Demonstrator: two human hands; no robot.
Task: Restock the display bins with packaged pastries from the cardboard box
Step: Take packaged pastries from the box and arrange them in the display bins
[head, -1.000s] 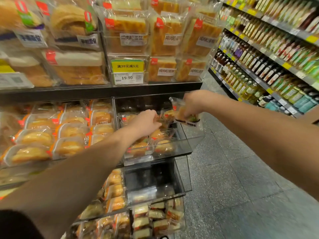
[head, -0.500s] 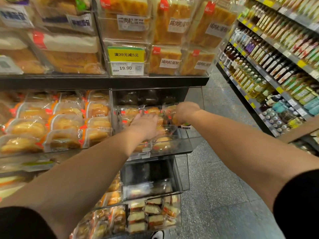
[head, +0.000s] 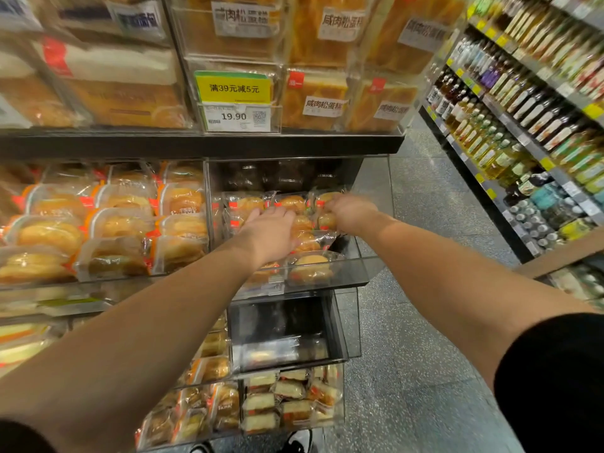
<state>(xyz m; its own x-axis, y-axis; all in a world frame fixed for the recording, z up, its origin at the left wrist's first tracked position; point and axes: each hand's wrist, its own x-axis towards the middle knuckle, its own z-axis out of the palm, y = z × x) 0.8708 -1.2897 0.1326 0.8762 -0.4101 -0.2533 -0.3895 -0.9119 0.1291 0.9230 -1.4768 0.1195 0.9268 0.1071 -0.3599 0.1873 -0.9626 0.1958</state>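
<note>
Pastry packs [head: 295, 204] lie in the clear bin [head: 327, 279] below the price tag [head: 238, 117], stacked in rows front to back, wrappers roughly flat; long axis unclear, blurred. L hand [head: 269, 232] palm down, fingers extended, resting on packs mid-bin. R hand [head: 351, 214] at bin's right rear, fingers curled on a pack [head: 327, 220]. Bin left of it [head: 108, 282] is full of bigger buns. Bin underneath [head: 287, 335] holds few packs.
</note>
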